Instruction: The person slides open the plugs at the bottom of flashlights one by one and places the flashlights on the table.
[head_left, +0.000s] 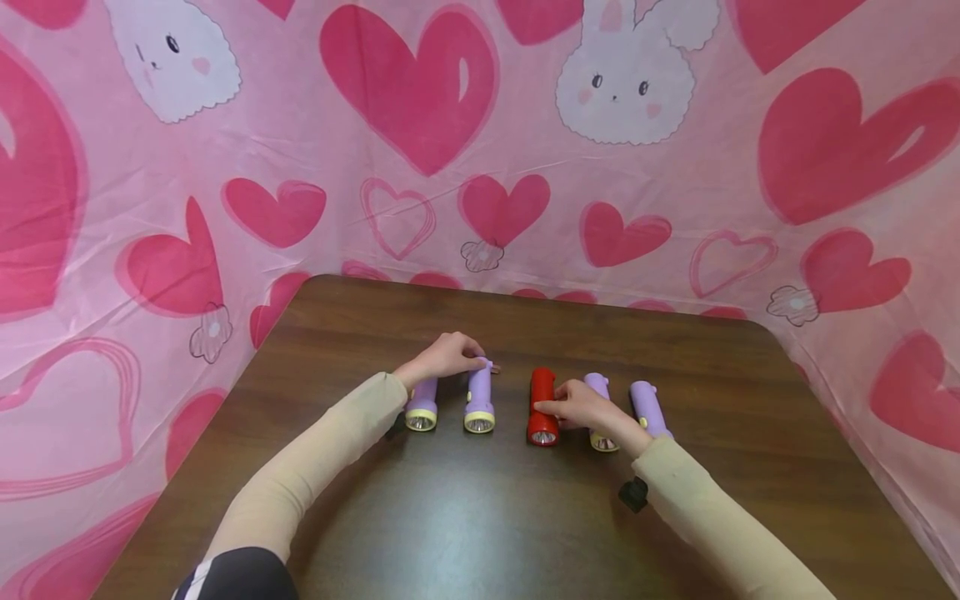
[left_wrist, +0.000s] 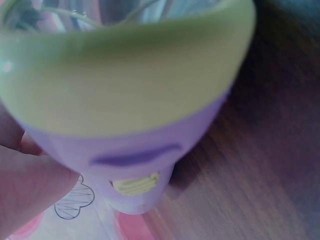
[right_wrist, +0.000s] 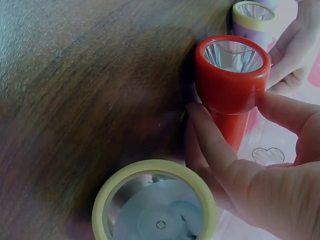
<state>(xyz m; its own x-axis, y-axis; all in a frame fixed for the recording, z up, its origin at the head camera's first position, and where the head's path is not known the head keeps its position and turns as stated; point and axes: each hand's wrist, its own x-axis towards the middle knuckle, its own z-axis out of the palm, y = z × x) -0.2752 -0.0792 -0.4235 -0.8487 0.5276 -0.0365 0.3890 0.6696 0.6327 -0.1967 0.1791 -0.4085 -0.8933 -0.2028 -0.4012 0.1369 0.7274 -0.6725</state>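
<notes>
Several purple flashlights with pale yellow rims and one red flashlight (head_left: pixel 542 400) lie in a row on the table, lenses toward me. My left hand (head_left: pixel 444 357) reaches over the leftmost purple flashlight (head_left: pixel 422 408) and grips the tail end of the purple flashlight beside it (head_left: pixel 478 402). A purple flashlight (left_wrist: pixel 130 100) fills much of the left wrist view, with part of the hand at its left. Around the red flashlight (right_wrist: pixel 232 85), my right hand (right_wrist: pixel 270 185) has thumb and finger on opposite sides, just behind the lens.
Right of the red flashlight lie two purple flashlights, one (head_left: pixel 597 383) partly hidden by my right hand, the other (head_left: pixel 648 404) partly behind the wrist. The brown wooden table (head_left: pixel 450 517) meets a pink heart-print cloth (head_left: pixel 420 217) at the back and sides.
</notes>
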